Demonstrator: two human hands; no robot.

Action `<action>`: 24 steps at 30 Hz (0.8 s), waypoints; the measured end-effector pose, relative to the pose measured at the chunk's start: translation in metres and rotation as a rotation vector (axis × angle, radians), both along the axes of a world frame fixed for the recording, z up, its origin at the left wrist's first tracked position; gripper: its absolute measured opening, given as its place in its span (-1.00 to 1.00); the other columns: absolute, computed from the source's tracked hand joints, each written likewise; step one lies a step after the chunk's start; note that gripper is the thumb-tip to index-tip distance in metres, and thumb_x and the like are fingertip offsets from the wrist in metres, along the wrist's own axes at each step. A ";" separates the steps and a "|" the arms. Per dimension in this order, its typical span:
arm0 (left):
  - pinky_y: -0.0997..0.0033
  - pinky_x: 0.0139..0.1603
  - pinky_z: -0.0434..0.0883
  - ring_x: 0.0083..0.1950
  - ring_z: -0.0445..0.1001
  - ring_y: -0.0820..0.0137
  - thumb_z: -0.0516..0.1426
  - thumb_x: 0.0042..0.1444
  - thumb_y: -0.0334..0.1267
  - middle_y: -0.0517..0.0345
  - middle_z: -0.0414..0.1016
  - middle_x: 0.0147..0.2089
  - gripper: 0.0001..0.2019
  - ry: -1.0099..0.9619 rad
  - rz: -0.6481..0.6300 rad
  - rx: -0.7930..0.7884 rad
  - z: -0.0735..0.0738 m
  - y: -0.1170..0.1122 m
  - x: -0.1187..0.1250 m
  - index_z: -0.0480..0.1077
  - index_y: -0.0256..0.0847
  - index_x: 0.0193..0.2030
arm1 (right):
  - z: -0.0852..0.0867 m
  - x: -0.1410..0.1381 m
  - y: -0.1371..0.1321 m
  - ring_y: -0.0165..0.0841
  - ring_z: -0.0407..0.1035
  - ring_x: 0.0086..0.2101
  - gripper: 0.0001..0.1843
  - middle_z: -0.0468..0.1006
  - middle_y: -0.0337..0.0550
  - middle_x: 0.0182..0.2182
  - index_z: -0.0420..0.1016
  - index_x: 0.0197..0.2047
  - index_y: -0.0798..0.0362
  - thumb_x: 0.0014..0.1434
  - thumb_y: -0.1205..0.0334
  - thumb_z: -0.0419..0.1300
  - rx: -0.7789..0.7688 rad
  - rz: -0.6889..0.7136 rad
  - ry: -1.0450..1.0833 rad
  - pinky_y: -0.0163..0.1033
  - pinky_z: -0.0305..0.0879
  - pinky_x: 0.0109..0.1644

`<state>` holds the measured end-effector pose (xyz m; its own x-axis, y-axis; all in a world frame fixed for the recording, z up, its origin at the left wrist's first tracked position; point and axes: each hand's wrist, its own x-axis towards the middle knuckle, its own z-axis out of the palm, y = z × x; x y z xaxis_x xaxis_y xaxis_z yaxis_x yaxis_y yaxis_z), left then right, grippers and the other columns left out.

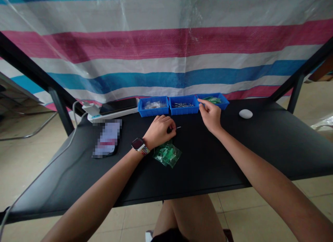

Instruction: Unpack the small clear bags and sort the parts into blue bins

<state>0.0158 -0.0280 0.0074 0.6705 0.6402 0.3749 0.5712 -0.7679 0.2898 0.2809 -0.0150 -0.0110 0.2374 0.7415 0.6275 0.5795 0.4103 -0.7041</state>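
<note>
My left hand (160,129) is closed in a pinch above the middle of the black table, with a thin metal pin (178,127) sticking out past its fingertips. Just below that wrist lie green-tinted clear plastic packets (168,154), partly covered by the hand. My right hand (210,114) is at the right corner of the middle blue bin (184,110), which holds loose metal pins or screws (183,105). Its index finger and thumb are apart, and nothing shows between them. Behind it stands the right blue bin (224,102) with green packets (213,100).
The left blue bin (154,112) holds clear small pieces. Left of it are a white power strip (114,114) with a dark phone (119,105) on it, and a cable. Another phone (108,138) lies nearer. A white mouse-like object (246,113) sits right. Striped sheeting (166,44) hangs behind.
</note>
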 end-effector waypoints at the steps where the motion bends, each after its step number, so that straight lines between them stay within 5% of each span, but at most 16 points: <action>1: 0.14 -0.02 0.30 -0.13 0.48 0.20 0.21 0.23 -0.33 0.09 0.61 -0.21 -0.98 -0.028 0.004 -0.006 0.000 0.001 -0.001 0.49 -0.18 -0.24 | 0.002 -0.003 -0.004 -0.37 0.12 -0.54 -0.67 0.17 -0.36 -0.60 0.74 -0.06 0.07 0.36 0.09 0.20 -0.012 0.052 0.009 -0.21 0.11 -0.35; 5: 0.18 -0.04 0.31 -0.15 0.48 0.23 0.16 0.31 -0.34 0.10 0.60 -0.21 -0.94 -0.124 -0.006 0.013 0.002 0.003 -0.002 0.44 -0.18 -0.22 | 0.008 -0.025 -0.022 -0.40 0.25 -0.54 -0.68 0.39 -0.29 -0.55 0.64 -0.32 0.06 0.33 0.00 0.26 -0.226 0.382 0.052 -0.25 0.12 -0.42; 9: 0.20 -0.05 0.35 -0.15 0.45 0.24 0.15 0.34 -0.34 0.07 0.57 -0.21 -0.94 -0.179 -0.058 0.054 0.006 0.001 -0.002 0.44 -0.18 -0.20 | 0.009 -0.047 -0.035 -0.44 0.32 -0.61 -0.61 0.46 -0.29 -0.55 0.56 -0.37 0.05 0.29 -0.10 0.30 -0.489 0.651 0.224 -0.30 0.15 -0.52; 15: 0.22 -0.02 0.39 -0.13 0.47 0.26 0.16 0.39 -0.28 0.07 0.57 -0.18 -0.91 -0.291 -0.069 0.039 0.009 -0.002 -0.002 0.49 -0.18 -0.14 | 0.011 -0.051 -0.037 -0.45 0.34 -0.62 -0.70 0.44 -0.32 -0.57 0.53 -0.39 0.05 0.18 0.00 0.37 -0.546 0.660 0.402 -0.32 0.23 -0.54; 24: 0.31 -0.13 0.41 -0.20 0.55 0.28 0.08 0.44 -0.03 0.10 0.60 -0.27 -0.63 -0.511 0.084 -0.413 0.004 0.005 -0.004 0.52 -0.19 -0.29 | 0.006 -0.048 -0.033 -0.46 0.37 -0.60 -0.76 0.46 -0.32 -0.50 0.54 -0.31 0.04 0.15 0.07 0.42 -0.439 0.618 0.415 -0.32 0.29 -0.53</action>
